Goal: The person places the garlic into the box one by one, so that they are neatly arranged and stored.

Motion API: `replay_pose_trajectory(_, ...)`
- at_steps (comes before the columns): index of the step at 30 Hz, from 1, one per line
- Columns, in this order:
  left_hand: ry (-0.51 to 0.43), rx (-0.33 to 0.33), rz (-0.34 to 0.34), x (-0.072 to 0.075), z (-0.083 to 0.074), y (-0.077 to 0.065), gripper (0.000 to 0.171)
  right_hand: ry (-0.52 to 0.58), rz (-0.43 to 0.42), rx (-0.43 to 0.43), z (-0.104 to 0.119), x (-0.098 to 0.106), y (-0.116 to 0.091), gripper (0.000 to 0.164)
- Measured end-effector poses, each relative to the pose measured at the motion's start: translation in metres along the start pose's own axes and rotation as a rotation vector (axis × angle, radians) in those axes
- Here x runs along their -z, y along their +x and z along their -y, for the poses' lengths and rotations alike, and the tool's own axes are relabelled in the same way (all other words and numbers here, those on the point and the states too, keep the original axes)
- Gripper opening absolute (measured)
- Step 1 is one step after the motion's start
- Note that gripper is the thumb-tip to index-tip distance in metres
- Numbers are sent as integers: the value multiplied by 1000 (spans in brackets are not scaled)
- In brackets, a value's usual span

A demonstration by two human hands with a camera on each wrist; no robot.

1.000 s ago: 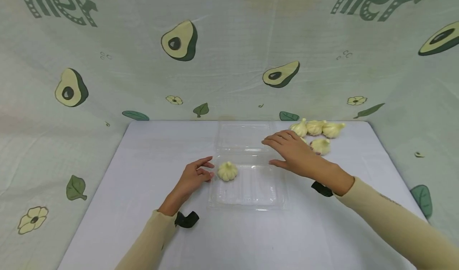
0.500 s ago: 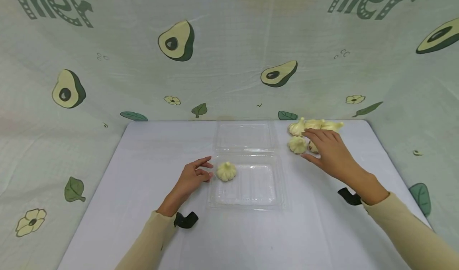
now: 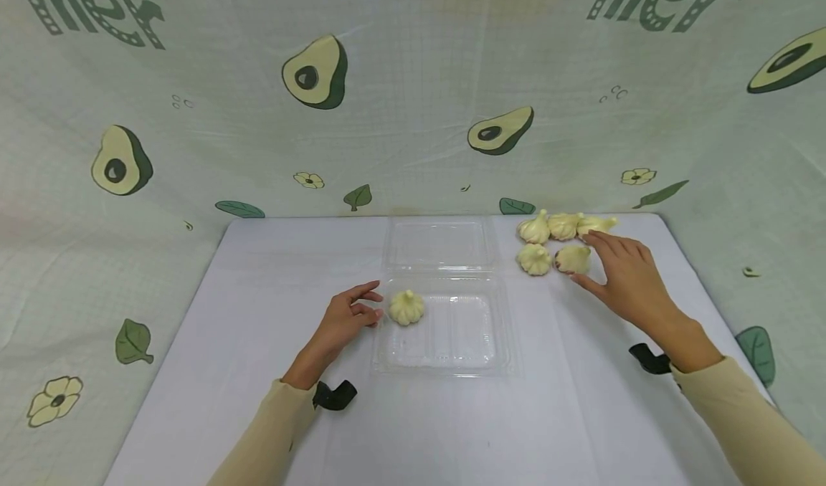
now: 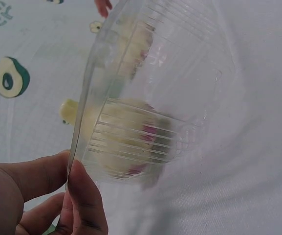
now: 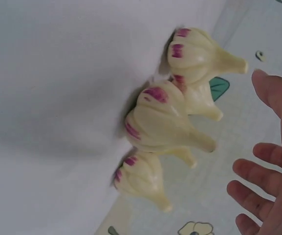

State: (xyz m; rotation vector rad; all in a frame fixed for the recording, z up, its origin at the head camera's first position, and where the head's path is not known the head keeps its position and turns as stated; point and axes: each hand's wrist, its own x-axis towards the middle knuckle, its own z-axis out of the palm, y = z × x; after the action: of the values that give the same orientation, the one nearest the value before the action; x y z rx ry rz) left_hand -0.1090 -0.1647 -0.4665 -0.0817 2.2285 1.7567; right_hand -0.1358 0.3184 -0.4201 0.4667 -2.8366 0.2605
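Note:
A clear plastic clamshell box (image 3: 445, 368) lies with its lid (image 3: 439, 246) folded back. One garlic bulb (image 3: 406, 307) stands in the box's left side. My left hand (image 3: 342, 325) pinches the box's left rim between thumb and fingers; the left wrist view shows that rim (image 4: 88, 81) up close, and the bulb (image 4: 123, 139) through the ribbed wall. At the back right, my right hand (image 3: 629, 274) is spread beside the front right garlic bulb (image 3: 571, 259). Nothing is in its grasp. The right wrist view shows the fingers (image 5: 260, 176) apart from several purple-marked bulbs (image 5: 162, 117).
More garlic bulbs (image 3: 563, 226) form a back row, with another bulb (image 3: 534, 259) at the group's front left. The white table (image 3: 413, 429) ends at a hanging cloth (image 3: 413, 113) printed with avocados. A black wrist mount (image 3: 648, 358) hangs below the right wrist.
My right hand has moved from above the box to the right, past the front left bulb, to the outer side of the garlic group. The left hand stays at the box rim.

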Motion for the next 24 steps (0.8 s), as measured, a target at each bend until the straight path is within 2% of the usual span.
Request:
replay_pose_trajectory(11,2,4,0,-1,-2,-1,63,-25,37,-51,-13,-16,-5,82)
replay_pose_trajectory(24,-5,6,0,-2,-4,-2,63,19,66,-106,-24,-33,-6,79)
